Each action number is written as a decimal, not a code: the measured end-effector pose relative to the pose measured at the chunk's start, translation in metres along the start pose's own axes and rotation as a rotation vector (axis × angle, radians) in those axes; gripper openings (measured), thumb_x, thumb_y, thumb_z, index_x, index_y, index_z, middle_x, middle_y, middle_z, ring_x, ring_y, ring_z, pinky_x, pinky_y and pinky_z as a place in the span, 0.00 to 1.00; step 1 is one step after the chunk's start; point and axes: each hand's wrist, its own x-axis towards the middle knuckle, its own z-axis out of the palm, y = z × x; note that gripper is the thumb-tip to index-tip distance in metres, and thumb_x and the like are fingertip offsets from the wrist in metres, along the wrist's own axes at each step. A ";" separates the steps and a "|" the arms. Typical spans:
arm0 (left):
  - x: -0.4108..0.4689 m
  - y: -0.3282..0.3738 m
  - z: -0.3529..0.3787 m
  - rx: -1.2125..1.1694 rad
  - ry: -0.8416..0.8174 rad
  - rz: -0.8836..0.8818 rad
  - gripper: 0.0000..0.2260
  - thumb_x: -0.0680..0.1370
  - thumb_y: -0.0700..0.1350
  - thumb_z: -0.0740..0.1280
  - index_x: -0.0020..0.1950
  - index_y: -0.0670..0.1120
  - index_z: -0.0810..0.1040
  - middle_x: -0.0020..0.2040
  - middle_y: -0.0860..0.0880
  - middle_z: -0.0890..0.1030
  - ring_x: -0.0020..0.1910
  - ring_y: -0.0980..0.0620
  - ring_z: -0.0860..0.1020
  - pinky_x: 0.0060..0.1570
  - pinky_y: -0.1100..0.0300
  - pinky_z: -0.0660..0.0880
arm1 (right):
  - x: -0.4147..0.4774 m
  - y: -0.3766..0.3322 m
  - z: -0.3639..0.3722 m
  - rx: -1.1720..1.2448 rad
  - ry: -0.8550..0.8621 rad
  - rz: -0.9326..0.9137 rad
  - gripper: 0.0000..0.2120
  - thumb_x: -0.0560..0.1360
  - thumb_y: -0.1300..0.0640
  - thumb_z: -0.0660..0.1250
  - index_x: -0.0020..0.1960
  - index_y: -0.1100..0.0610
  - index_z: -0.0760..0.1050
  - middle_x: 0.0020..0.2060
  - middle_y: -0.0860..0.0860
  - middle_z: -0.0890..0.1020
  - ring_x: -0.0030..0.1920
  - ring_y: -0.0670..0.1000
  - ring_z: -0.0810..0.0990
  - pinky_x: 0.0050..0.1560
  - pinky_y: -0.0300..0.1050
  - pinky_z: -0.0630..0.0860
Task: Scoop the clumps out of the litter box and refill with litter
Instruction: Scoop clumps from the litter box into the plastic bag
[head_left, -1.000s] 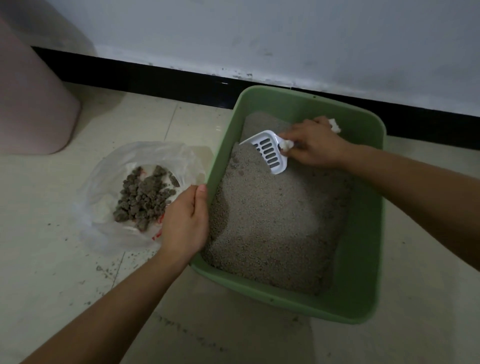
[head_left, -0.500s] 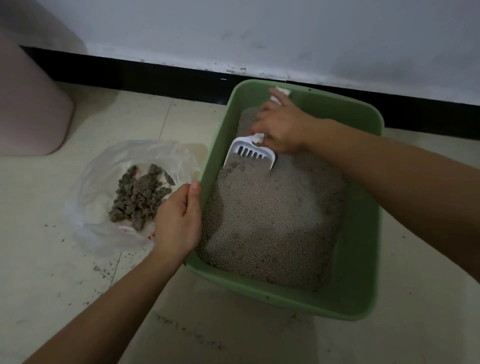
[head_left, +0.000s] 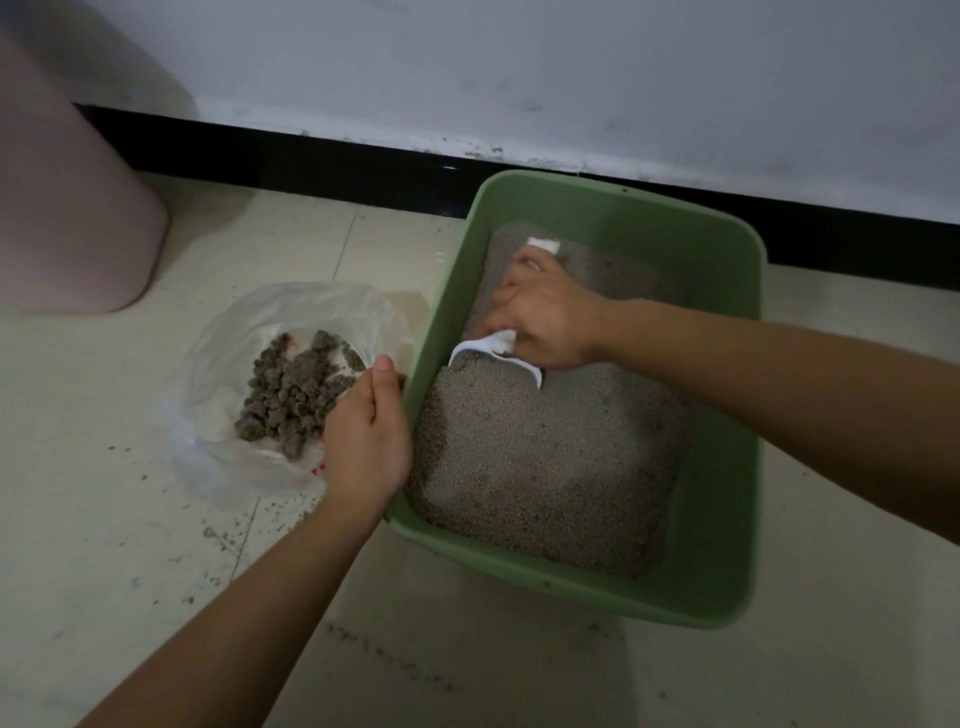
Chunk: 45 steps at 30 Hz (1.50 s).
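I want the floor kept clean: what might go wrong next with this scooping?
1. The scoop, gripped by the right hand, must cross the litter box rim to reach the bag; litter may spill, as the crumbs on the floor suggest.
2. The bag lies slack and low, so the clumps could roll out.

Smooth green plastic litter box, grainy litter

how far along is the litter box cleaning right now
Done: a pile of dark clumps already lies in the plastic bag beside the green litter box. In hand: the right hand grips the white scoop, its front edge dug into the litter, while the left hand rests at the box's left rim. Left: any remaining clumps, then the refill; no fresh litter supply shows.
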 end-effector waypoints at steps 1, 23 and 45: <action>-0.001 0.002 0.000 0.003 0.003 0.001 0.27 0.83 0.59 0.49 0.53 0.42 0.81 0.45 0.45 0.83 0.46 0.46 0.79 0.47 0.51 0.75 | -0.007 0.002 0.001 0.028 0.004 0.041 0.13 0.79 0.47 0.62 0.58 0.47 0.81 0.42 0.42 0.76 0.52 0.51 0.71 0.67 0.53 0.53; -0.005 0.010 -0.001 0.044 0.022 -0.013 0.28 0.84 0.57 0.47 0.54 0.41 0.82 0.51 0.40 0.82 0.48 0.45 0.77 0.46 0.56 0.68 | -0.105 -0.004 -0.027 0.366 0.164 0.560 0.14 0.81 0.47 0.61 0.65 0.40 0.77 0.39 0.36 0.78 0.50 0.46 0.77 0.66 0.49 0.55; -0.006 0.013 -0.003 0.064 0.044 -0.036 0.26 0.84 0.54 0.48 0.50 0.40 0.81 0.43 0.47 0.76 0.43 0.48 0.72 0.44 0.57 0.65 | -0.114 -0.012 -0.050 0.214 0.249 0.610 0.12 0.81 0.49 0.61 0.61 0.42 0.79 0.37 0.40 0.76 0.46 0.49 0.75 0.55 0.46 0.54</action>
